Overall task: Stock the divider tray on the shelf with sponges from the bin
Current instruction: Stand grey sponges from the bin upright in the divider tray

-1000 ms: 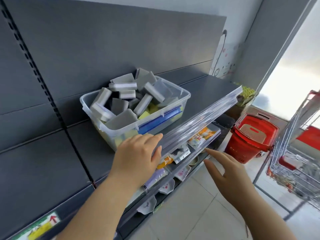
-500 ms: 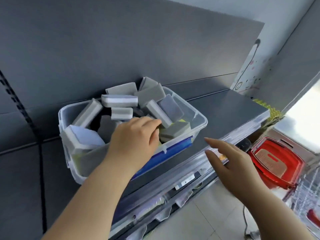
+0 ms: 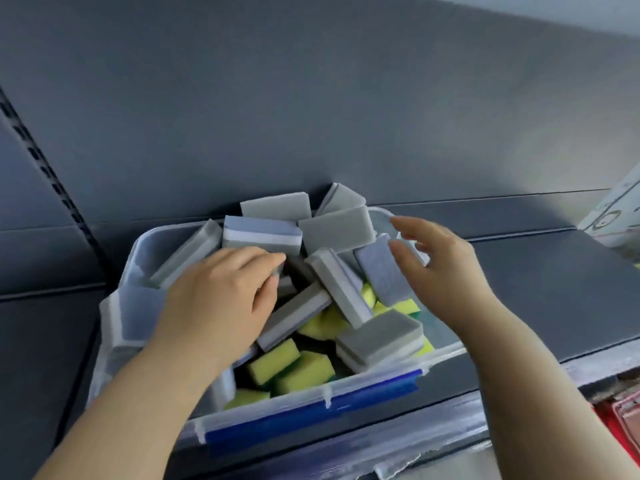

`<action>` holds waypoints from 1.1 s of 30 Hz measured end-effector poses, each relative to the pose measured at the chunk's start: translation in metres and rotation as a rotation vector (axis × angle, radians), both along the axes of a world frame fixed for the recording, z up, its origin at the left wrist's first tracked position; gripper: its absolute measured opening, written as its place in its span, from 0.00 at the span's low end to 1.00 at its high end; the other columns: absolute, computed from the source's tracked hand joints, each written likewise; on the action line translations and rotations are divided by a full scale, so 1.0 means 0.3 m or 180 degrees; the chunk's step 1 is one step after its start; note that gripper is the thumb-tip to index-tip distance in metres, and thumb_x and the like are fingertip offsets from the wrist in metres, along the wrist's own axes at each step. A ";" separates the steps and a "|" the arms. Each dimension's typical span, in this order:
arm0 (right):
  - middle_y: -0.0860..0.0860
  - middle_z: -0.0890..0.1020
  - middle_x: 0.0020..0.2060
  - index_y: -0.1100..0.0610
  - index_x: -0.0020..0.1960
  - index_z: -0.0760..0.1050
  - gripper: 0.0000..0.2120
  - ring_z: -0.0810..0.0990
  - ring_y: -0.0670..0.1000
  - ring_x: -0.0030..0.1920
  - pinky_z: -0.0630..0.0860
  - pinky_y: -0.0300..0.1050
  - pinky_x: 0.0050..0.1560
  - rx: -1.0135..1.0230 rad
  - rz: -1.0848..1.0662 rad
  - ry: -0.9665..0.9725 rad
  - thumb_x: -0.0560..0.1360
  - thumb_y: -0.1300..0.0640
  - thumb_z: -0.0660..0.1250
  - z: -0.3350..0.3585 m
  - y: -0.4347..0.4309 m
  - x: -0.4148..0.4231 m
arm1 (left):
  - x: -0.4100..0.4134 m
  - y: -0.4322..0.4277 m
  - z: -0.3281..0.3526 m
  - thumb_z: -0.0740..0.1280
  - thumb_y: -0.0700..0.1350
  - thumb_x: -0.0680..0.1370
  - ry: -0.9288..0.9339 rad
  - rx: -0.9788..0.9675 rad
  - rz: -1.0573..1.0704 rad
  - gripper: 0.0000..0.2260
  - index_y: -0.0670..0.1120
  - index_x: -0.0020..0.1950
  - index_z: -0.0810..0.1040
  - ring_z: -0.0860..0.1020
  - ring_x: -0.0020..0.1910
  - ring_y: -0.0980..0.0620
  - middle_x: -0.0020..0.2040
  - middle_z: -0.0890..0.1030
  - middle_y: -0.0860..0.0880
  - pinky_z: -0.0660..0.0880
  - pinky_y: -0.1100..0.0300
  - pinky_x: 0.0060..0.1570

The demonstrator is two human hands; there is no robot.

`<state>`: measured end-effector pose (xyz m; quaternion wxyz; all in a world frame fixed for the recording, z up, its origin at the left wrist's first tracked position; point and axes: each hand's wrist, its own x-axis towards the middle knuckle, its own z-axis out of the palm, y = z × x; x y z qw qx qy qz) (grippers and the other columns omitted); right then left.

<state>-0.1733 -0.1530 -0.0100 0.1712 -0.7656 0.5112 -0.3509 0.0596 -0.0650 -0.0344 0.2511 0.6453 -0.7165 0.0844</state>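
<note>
Sponges [image 3: 263,233]: heaped in the bin [image 3: 311,407] on the shelf [image 3: 536,289].
My left hand [image 3: 221,299]: in the pile, fingers curled. Gripping? Can't tell.
My right hand [image 3: 440,271]: spread loose over the bin's right end.

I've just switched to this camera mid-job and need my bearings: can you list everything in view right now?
bin: one, clear plastic with a blue strip on its front, on the shelf
grey sponges: about a dozen visible, grey with white layers, piled on top in the bin
yellow sponges: several, yellow with green backing, under the grey ones, partly hidden
shelf: one, dark grey, under and right of the bin
back panel: one, dark grey, behind the shelf
red object: one, cut off at the lower right edge, unidentifiable
divider tray: not in view
left hand: in the bin, fingers on grey sponges, grip unclear
right hand: over the bin's right side, fingers spread, gripping nothing
</note>
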 end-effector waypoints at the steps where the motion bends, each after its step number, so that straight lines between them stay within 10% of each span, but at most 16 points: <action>1: 0.41 0.75 0.52 0.49 0.63 0.74 0.15 0.74 0.42 0.52 0.69 0.33 0.53 0.0033 0.0136 -0.0009 0.76 0.55 0.64 -0.008 -0.055 0.021 | -0.001 0.010 0.000 0.55 0.49 0.76 -0.0025 0.0010 0.0154 0.17 0.48 0.56 0.81 0.80 0.47 0.51 0.50 0.82 0.52 0.75 0.58 0.41; 9: 0.53 0.75 0.62 0.50 0.72 0.58 0.31 0.75 0.54 0.58 0.70 0.45 0.54 0.0986 0.0641 0.0899 0.74 0.47 0.67 -0.068 -0.342 0.094 | -0.042 0.048 0.000 0.57 0.49 0.75 -0.0133 -0.0039 0.0845 0.17 0.47 0.53 0.82 0.81 0.46 0.50 0.49 0.83 0.52 0.75 0.59 0.37; 20: 0.44 0.77 0.50 0.45 0.65 0.67 0.28 0.75 0.47 0.50 0.68 0.39 0.50 0.0264 0.0561 -0.0327 0.69 0.56 0.73 0.019 -0.182 -0.056 | -0.038 -0.113 0.048 0.62 0.45 0.71 -0.0816 -0.0366 0.0878 0.13 0.47 0.51 0.83 0.81 0.41 0.47 0.46 0.82 0.51 0.76 0.57 0.34; 27: 0.46 0.78 0.50 0.45 0.64 0.68 0.28 0.77 0.48 0.49 0.70 0.40 0.50 0.0494 0.0380 -0.0409 0.68 0.56 0.74 -0.033 -0.118 -0.165 | -0.112 -0.326 0.044 0.64 0.43 0.74 -0.1613 0.1406 0.0940 0.22 0.54 0.68 0.66 0.68 0.62 0.48 0.62 0.70 0.51 0.66 0.55 0.53; 33: 0.45 0.78 0.49 0.46 0.64 0.69 0.27 0.77 0.47 0.48 0.69 0.38 0.49 0.0505 0.0301 -0.0448 0.68 0.56 0.74 -0.046 -0.104 -0.199 | -0.133 -0.338 0.078 0.64 0.47 0.75 -0.1426 0.0951 0.1219 0.17 0.54 0.64 0.69 0.72 0.57 0.48 0.58 0.75 0.53 0.68 0.56 0.46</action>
